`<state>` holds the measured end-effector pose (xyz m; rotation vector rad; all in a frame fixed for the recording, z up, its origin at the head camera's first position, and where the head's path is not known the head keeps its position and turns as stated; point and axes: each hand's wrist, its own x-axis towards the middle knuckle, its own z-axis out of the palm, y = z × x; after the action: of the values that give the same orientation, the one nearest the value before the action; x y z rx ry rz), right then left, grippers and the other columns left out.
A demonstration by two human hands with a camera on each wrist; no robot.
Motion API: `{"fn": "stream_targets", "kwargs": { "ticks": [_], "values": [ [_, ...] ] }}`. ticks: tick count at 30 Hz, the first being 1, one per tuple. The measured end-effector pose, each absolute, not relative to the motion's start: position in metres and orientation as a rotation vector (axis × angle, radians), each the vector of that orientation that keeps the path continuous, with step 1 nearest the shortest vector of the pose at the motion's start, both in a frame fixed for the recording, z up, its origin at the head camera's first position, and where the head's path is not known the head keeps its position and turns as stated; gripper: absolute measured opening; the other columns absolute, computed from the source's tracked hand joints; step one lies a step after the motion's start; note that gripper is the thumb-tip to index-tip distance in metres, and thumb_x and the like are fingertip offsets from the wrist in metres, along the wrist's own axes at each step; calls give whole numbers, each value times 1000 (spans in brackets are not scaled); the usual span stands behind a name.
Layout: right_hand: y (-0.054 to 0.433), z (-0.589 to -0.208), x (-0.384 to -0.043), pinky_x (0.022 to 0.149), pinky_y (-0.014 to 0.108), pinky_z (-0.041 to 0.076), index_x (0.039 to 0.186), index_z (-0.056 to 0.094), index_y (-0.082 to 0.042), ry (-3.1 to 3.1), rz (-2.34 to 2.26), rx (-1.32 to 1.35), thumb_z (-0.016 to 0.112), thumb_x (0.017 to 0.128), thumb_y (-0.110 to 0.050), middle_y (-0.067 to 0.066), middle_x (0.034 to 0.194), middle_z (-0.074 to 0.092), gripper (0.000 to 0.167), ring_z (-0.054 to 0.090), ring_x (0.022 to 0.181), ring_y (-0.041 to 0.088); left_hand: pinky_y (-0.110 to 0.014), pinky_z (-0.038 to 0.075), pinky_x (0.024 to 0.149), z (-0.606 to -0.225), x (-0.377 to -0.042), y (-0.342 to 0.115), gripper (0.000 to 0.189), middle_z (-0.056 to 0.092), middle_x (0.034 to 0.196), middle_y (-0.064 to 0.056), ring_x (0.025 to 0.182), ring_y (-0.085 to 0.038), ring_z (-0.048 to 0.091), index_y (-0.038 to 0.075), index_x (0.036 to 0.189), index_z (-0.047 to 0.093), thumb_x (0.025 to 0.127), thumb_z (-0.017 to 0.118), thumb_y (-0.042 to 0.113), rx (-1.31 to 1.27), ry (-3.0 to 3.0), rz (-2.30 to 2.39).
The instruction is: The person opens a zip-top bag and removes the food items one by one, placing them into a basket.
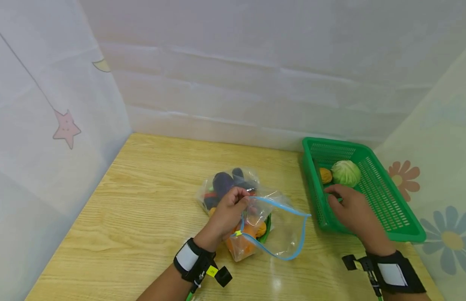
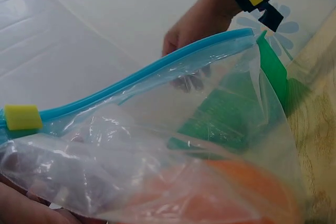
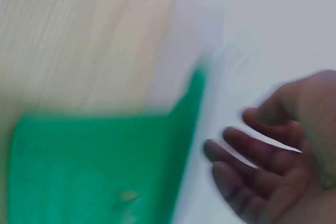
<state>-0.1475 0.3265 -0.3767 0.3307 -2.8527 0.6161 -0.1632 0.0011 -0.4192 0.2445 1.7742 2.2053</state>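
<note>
A clear zip bag (image 1: 283,232) with a blue zip edge lies open at the middle of the table, its mouth toward the right. My left hand (image 1: 226,215) pinches the bag's edge between thumb and fingers, just above the yellow slider (image 1: 238,233). Inside the bag show a dark purple eggplant (image 1: 222,184), an orange vegetable (image 2: 220,187) and several other pieces. Over the left side of a green basket (image 1: 314,198), my right hand (image 1: 351,209) hovers with nothing in it, its fingers loosely bent. In the basket lie a pale green cabbage (image 1: 346,173) and a small orange-brown round piece (image 1: 325,175).
The basket stands at the table's right side, near the flower-printed curtain (image 1: 451,184). White cloth (image 1: 233,92) hangs behind the wooden table (image 1: 142,200). More printed cloth (image 1: 60,175) hangs along the left edge.
</note>
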Motion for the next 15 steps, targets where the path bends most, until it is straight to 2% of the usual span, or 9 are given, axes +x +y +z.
{"fn": "stream_targets", "kwargs": {
  "ticks": [1, 3, 4, 7, 10, 15],
  "values": [
    [316, -372, -141, 49, 30, 41, 111, 68, -2, -2768, 636, 345, 57, 98, -3, 14, 100, 68, 17, 52, 57, 10, -25, 42, 71, -419, -163, 1, 12, 53, 96, -8, 86, -18, 60, -2, 112, 50, 106, 44, 7, 244, 1774, 2202],
    [294, -365, -127, 51, 25, 43, 103, 71, -6, -2613, 662, 429, 63, 93, 1, 7, 91, 70, 15, 54, 60, 7, -23, 42, 65, -418, -163, 0, 13, 54, 98, -11, 87, -19, 62, -1, 113, 50, 107, 43, 8, 247, 1770, 2196],
    [284, -363, -121, 54, 22, 45, 100, 72, -9, -2556, 672, 484, 65, 91, 3, 2, 88, 69, 17, 57, 65, 5, -22, 42, 62, -417, -163, -1, 13, 55, 99, -12, 87, -20, 63, -1, 113, 49, 107, 43, 8, 250, 1766, 2195],
    [253, -365, -106, 55, 17, 45, 98, 72, -14, -2468, 774, 682, 66, 85, 9, -6, 85, 67, 27, 58, 67, 3, -22, 41, 55, -417, -163, -1, 13, 56, 99, -14, 88, -21, 64, -1, 114, 49, 107, 43, 8, 256, 1762, 2192],
    [228, -374, -100, 58, 18, 47, 100, 70, -17, -2537, 886, 836, 65, 87, 10, -11, 91, 65, 30, 56, 72, 1, -23, 44, 55, -417, -162, -1, 14, 56, 99, -13, 89, -22, 63, -1, 114, 49, 107, 43, 9, 264, 1760, 2186],
    [202, -399, -106, 64, 23, 47, 103, 69, -17, -2739, 1022, 949, 61, 94, 8, -8, 101, 64, 27, 51, 78, 4, -25, 47, 57, -416, -160, 0, 15, 55, 105, -19, 92, -23, 63, -1, 116, 48, 108, 43, 11, 265, 1751, 2170]
  ]
}}
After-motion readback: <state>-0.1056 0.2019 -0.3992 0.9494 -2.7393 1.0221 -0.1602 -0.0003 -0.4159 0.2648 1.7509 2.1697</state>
